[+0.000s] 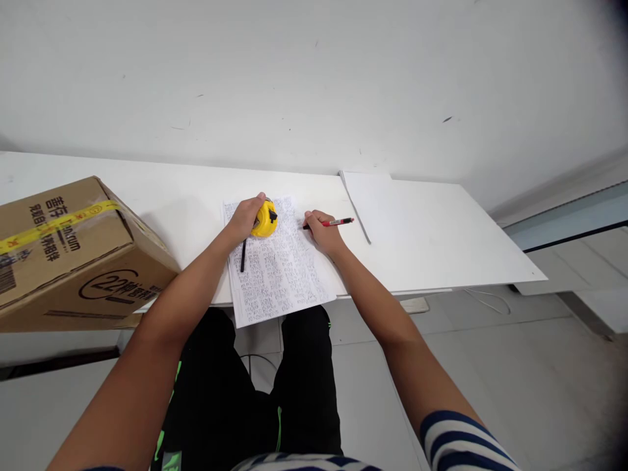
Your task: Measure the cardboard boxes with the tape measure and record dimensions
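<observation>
My left hand is closed around the left side of a yellow tape measure with black parts, resting on a sheet of paper covered in dense handwriting. Between the fingers of my right hand is a red and black pen. Its dark tip end points left over the paper's right part, and the red end sticks out to the right. Below my left hand a slim black stick, perhaps a pen or its cap, lies on the sheet. The paper's lower edge overhangs the table's front.
A large brown cardboard box with yellow tape stands at the left of the white table. A stack of blank white paper lies right of my right hand. A wall runs along the back.
</observation>
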Available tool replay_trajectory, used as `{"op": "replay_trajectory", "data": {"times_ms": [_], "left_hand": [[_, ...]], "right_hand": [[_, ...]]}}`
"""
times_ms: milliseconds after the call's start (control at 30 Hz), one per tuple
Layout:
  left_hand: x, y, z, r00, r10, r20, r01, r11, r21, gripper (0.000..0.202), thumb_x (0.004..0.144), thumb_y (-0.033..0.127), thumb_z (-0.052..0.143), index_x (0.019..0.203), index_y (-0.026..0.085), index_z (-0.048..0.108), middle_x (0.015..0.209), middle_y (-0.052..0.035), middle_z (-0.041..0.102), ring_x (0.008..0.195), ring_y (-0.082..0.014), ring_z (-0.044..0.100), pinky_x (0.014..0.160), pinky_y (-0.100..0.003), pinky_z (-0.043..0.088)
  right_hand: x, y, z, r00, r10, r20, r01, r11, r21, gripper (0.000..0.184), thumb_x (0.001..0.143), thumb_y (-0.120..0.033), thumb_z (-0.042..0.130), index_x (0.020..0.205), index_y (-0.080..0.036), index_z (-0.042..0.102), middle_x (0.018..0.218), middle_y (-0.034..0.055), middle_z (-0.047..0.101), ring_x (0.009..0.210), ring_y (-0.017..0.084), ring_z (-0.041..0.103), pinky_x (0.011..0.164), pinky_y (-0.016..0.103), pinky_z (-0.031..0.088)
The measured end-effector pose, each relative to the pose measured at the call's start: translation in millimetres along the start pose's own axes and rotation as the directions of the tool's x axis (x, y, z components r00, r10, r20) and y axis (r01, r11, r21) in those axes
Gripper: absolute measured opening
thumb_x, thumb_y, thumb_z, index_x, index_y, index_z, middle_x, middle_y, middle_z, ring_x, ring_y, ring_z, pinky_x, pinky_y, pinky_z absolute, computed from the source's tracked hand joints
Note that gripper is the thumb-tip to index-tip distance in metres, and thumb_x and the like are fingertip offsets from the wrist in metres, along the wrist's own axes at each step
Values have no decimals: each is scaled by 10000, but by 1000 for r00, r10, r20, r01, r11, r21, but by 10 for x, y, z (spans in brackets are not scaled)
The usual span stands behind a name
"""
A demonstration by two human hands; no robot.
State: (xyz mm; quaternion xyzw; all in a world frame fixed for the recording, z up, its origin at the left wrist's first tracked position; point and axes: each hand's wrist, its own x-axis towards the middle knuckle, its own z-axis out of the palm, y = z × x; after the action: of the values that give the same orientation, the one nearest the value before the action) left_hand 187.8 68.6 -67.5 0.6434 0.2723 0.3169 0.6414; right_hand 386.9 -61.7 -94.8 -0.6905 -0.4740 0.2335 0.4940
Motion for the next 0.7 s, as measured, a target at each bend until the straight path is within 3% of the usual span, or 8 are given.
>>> {"op": "replay_trajectory", "data": {"times_ms": [100, 267, 467, 600, 700], "left_hand": [[-2, -11, 10, 1000, 8, 1, -8, 1000, 7, 595, 931, 741, 600, 713, 187, 607, 590, -4, 583, 497, -120, 534, 508, -267, 426], [21, -41, 14, 1000, 2, -11, -2, 1000, -9, 576, 930, 719, 625, 721, 183, 613, 594, -6, 585, 492, -118, 536, 496, -261, 409], [18, -29, 27, 1000, -7, -17, 7, 1000, -7, 571, 941, 705, 623, 710, 183, 612, 590, -2, 571, 490, -113, 528, 496, -258, 408], [24, -31, 37, 1000, 11, -27, -12, 1000, -9, 570, 943, 701, 622, 708, 182, 617, 593, -2, 580, 494, -112, 528, 502, -257, 414], [33, -42, 40, 999, 19, -26, -19, 1000, -14, 578, 941, 703, 624, 688, 183, 603, 577, 0, 574, 485, -111, 519, 502, -256, 411]], "right_hand": [[-11, -30, 18, 999, 32, -36, -33, 999, -12, 482, 884, -653, 607, 645, -248, 503, 608, -27, 473, 635, 152, 446, 619, 307, 368], [-22, -69, 26, 998, 37, -52, -38, 999, -6, 374, 861, -452, 597, 590, -250, 437, 567, -49, 396, 609, 132, 357, 611, 305, 316], [-32, -84, 13, 997, 70, -35, -69, 997, 35, 358, 854, -440, 589, 585, -250, 447, 557, -54, 386, 589, 128, 347, 613, 312, 304], [-35, -92, 8, 994, 56, -90, -52, 997, 49, 355, 850, -431, 590, 577, -245, 460, 612, -24, 495, 632, 140, 422, 644, 318, 358], [-29, -98, 3, 995, 69, -77, -66, 997, 35, 345, 847, -426, 592, 576, -250, 470, 575, -35, 443, 622, 146, 419, 646, 322, 374]]}}
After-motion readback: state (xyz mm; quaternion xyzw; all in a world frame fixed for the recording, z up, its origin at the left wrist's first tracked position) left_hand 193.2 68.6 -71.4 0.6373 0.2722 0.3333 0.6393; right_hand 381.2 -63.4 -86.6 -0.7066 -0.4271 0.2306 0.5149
